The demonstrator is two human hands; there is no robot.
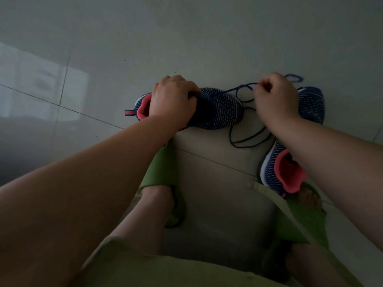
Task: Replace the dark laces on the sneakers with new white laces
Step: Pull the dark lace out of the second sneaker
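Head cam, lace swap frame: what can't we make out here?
- Eyelets of the left sneaker: hidden under the left hand.
- Middle of the right sneaker: covered by the right hand and forearm.
- Dark lace: where it still threads the shoe is hidden; the far loop is blurred.
- White laces: none in view.
- Right hand's grip: fingertips face away from the camera.

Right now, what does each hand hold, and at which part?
Left hand grips the sneaker at its throat; right hand pinches the dark lace along its length.

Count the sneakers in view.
2. One sneaker lies sideways under the left hand; the other sneaker lies beneath the right forearm, partly hidden.
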